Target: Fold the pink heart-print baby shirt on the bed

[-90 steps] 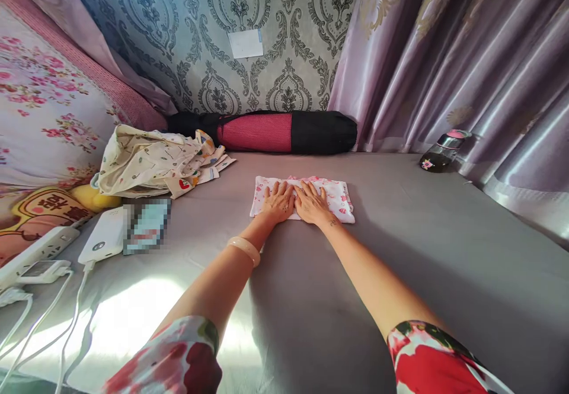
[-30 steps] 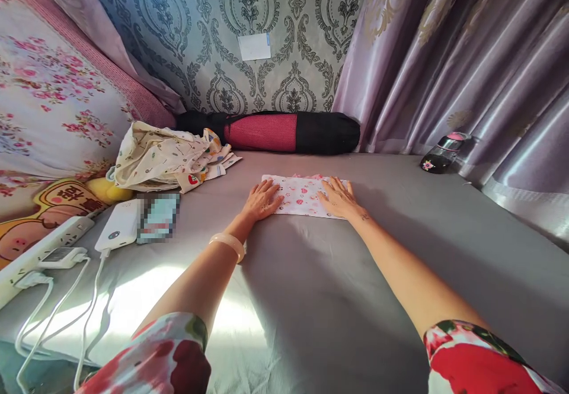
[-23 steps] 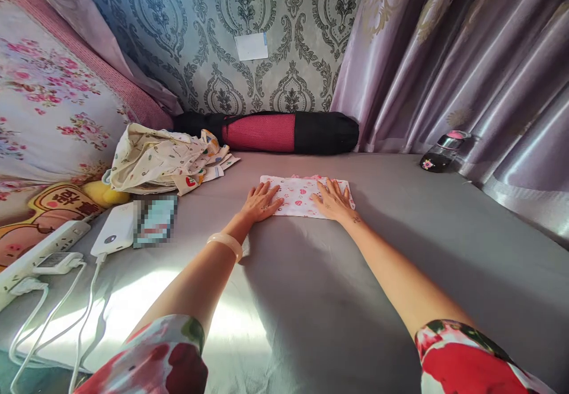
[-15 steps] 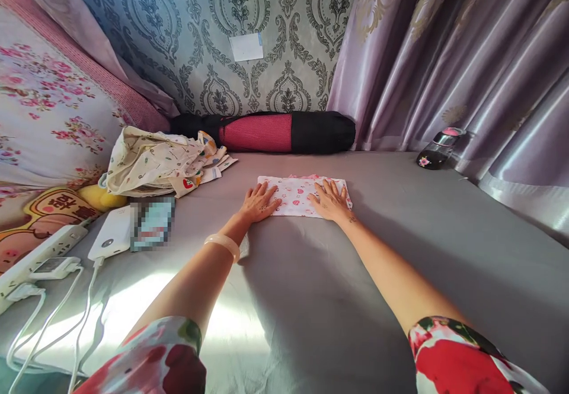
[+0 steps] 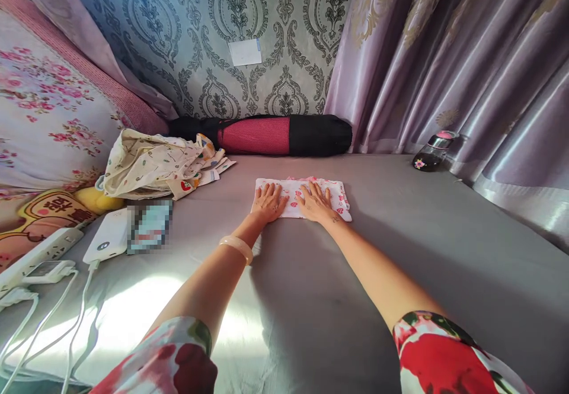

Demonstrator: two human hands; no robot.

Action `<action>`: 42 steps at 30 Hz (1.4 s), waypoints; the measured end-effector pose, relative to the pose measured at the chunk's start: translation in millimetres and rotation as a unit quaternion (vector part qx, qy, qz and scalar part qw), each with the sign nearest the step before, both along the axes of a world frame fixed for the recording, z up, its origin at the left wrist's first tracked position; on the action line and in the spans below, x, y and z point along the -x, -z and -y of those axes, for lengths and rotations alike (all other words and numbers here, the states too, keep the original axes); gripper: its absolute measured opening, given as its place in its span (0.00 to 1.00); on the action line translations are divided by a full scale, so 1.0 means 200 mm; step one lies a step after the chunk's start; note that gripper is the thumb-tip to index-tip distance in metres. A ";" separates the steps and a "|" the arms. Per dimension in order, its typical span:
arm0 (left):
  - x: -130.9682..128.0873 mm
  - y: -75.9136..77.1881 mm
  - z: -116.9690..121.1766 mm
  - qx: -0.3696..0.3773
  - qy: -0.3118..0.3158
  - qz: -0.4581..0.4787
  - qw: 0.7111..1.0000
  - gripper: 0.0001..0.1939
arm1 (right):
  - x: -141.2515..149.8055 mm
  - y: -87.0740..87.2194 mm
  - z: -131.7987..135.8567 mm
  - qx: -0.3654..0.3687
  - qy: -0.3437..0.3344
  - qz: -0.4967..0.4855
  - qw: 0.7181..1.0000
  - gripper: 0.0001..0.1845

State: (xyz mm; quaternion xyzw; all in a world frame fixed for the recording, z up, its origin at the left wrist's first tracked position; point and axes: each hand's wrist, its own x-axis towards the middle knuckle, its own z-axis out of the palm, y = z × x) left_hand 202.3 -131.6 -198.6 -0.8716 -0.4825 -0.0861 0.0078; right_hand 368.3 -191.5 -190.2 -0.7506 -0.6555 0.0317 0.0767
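A folded white cloth with pink and red prints (image 5: 292, 207) lies flat on the grey sheet (image 5: 302, 299), with a bit of pink frill showing along its far edge. Flat on its left part rests my left hand (image 5: 269, 202), fingers spread. My right hand (image 5: 316, 202) presses on the cloth right of its middle, its fingers also stretched out. Neither hand grips anything. Whether the cloth is a garment I cannot tell.
At the left lie a crumpled cream printed garment (image 5: 151, 163), a white power bank (image 5: 106, 237) with a cable, and a power strip (image 5: 42, 259). A black and red rolled bag (image 5: 255, 136) lines the wall. A dark bottle (image 5: 433, 152) stands by the curtain (image 5: 400, 74).
Both hands have come closer together on the cloth: my left hand slid right and my right hand slid left. The view has shifted slightly.
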 end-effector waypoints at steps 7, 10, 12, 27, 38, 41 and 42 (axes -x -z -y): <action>0.00 0.03 -0.02 0.027 0.000 -0.021 0.999 0.33 | -0.01 0.03 0.00 0.015 0.002 0.001 1.000 0.33; 0.00 0.03 -0.03 0.037 -0.003 -0.031 0.999 0.33 | 0.00 0.02 0.00 0.026 0.004 -0.001 1.000 0.34; -0.02 0.01 -0.03 0.048 -0.004 -0.039 0.998 0.33 | 0.01 0.00 -0.01 0.035 0.007 -0.003 0.999 0.34; -0.11 0.03 -0.01 0.048 0.041 -0.017 0.998 0.27 | 0.05 0.06 -0.08 -0.003 -0.077 -0.018 0.997 0.32; 0.13 0.00 0.00 0.013 0.061 0.025 0.998 0.25 | 0.05 0.03 -0.08 0.011 -0.078 -0.013 0.997 0.31; 0.30 0.00 -0.01 0.023 0.025 0.049 0.998 0.25 | 0.09 0.00 -0.10 0.005 -0.069 -0.010 0.998 0.30; 0.35 0.01 -0.01 0.026 0.008 0.060 0.998 0.25 | 0.11 -0.01 -0.11 -0.003 -0.067 -0.011 0.998 0.29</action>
